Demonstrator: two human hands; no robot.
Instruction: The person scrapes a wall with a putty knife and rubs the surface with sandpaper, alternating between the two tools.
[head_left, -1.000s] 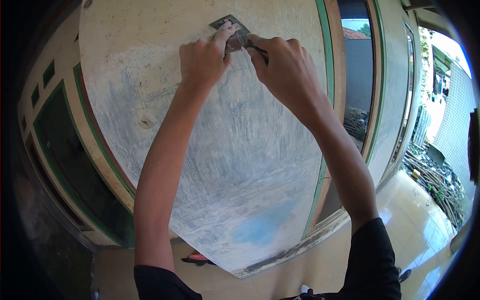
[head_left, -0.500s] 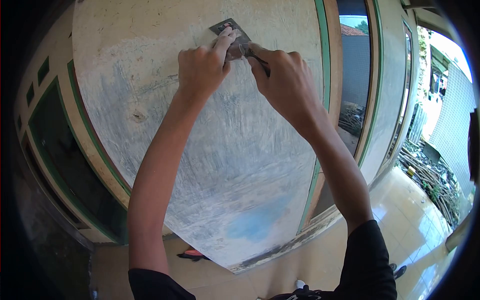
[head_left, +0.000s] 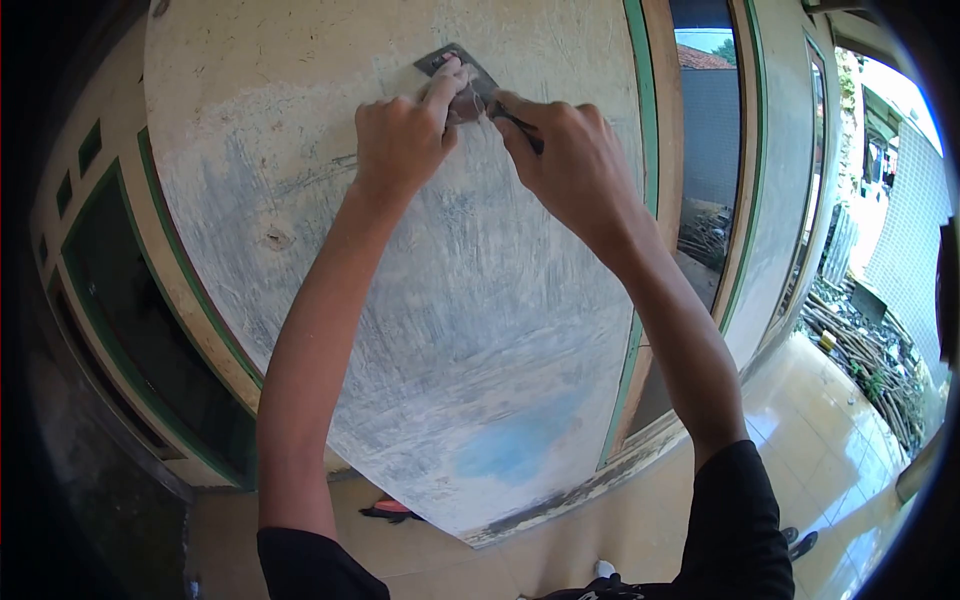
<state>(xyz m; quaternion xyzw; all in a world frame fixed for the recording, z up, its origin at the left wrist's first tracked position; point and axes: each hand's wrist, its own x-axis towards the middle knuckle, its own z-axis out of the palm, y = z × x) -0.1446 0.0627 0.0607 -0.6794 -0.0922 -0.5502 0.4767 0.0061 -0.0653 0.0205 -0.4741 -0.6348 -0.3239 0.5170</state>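
A flat metal scraper [head_left: 484, 82] lies against the upper part of a worn, scratched wall [head_left: 450, 270] with pale and bluish patches. My right hand [head_left: 565, 150] is wrapped round its dark handle, to the right of the blade. My left hand [head_left: 410, 130] presses its fingers onto the blade from the left side. Both arms reach up in front of the wall. A light blue patch [head_left: 510, 445] shows low on the wall, and a small chipped spot [head_left: 276, 238] is at its left.
To the right is a window [head_left: 705, 150] with a wooden and green frame. A dark green-framed door or window [head_left: 150, 320] stands at the left. Shiny floor tiles [head_left: 810, 430] and piled sticks [head_left: 865, 360] lie at the right. Dark footwear [head_left: 800, 543] is at the lower right.
The scraper blade and the left fingers on it have shifted very slightly left and down. Both hands keep their hold.
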